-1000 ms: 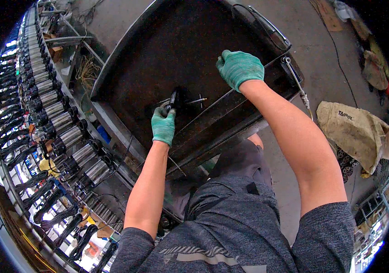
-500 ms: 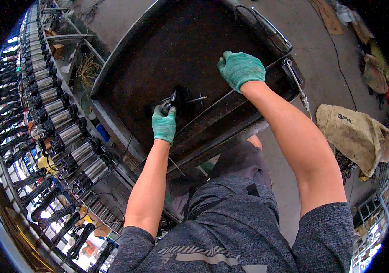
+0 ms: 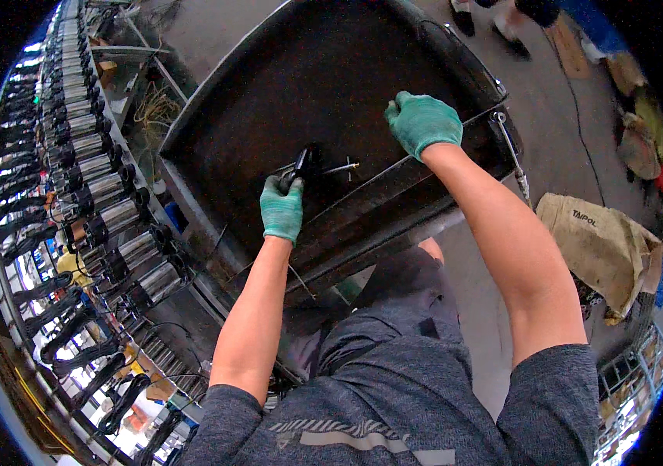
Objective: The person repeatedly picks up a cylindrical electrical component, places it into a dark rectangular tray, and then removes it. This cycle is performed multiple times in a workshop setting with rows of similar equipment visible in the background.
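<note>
My left hand (image 3: 282,210), in a green knit glove, is wrapped round a black, roughly cylindrical part (image 3: 307,161) over a dark, worn tray-like surface (image 3: 269,93). Just right of that part, a thin rod with a small crossbar and a brass-coloured tip (image 3: 355,165) sticks out; whether it joins the part I cannot tell. Farther right and higher, my right hand (image 3: 427,126), gloved the same, is closed with its fingers curled, above the tray's near ledge. Anything inside those fingers is hidden.
On the left runs a long rack of metal cylinders (image 3: 122,217) with bundled black cables (image 3: 91,353). A jointed metal rod (image 3: 512,147) is at the tray's right corner. A beige sack (image 3: 591,245) lies at right. Another person's feet (image 3: 508,31) stand at the far right.
The view has shifted slightly, and another person's feet have come into it at the top right. My right hand has turned a little; my left hand keeps its hold on the black part.
</note>
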Available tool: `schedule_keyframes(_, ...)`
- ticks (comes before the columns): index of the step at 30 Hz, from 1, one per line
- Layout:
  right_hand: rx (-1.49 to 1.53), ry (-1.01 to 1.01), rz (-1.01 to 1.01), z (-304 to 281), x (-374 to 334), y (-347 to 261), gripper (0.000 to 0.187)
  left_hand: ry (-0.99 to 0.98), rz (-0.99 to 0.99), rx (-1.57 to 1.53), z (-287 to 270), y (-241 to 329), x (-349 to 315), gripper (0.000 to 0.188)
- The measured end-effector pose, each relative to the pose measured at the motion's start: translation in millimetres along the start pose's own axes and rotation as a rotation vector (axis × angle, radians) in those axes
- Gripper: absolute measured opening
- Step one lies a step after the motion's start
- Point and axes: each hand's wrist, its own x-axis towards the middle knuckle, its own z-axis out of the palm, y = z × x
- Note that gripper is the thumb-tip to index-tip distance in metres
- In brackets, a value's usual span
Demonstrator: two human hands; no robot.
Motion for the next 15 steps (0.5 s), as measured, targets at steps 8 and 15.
schedule_keyframes(8,-0.068,-0.083,0.019,-9,0,-5,0.040,0.025,0.122,0.141,-77,68,-37,0.022)
schedule_keyframes(15,-0.122,-0.075,-0.014,-9,-3,-9,0.043,0.112,0.237,0.047,-146,112,-110,0.024)
